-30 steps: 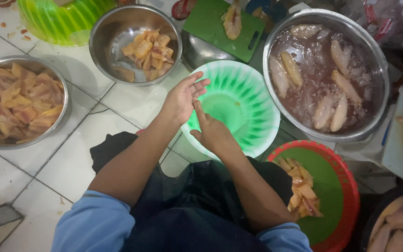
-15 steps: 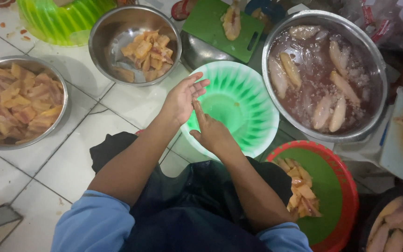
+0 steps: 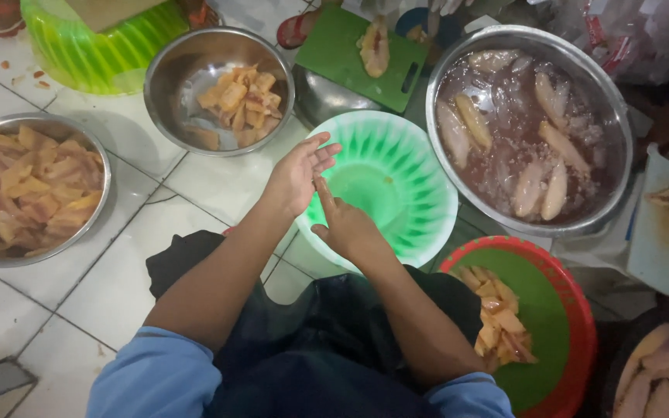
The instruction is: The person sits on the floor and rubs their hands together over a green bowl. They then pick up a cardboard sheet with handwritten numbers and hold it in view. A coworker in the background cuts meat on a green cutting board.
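I note the left hand [image 3: 297, 174] open, fingers [image 3: 320, 151] spread and holding nothing, with the right hand [image 3: 348, 226] pressed against its palm, index finger extended upward along it. Both hands sit over the near-left rim of the light green ribbed basin [image 3: 420, 193], which lies just beyond and right of the fingertips; the right hand is nearer its centre.

We note one package only: a clear plastic bag [image 3: 632, 39] with red markings, crumpled at the top right corner, well beyond the right hand [image 3: 348, 227] and past the large steel basin [image 3: 458, 54]. Its contents appear pale, though blurred. No labels, signs or screens observed.
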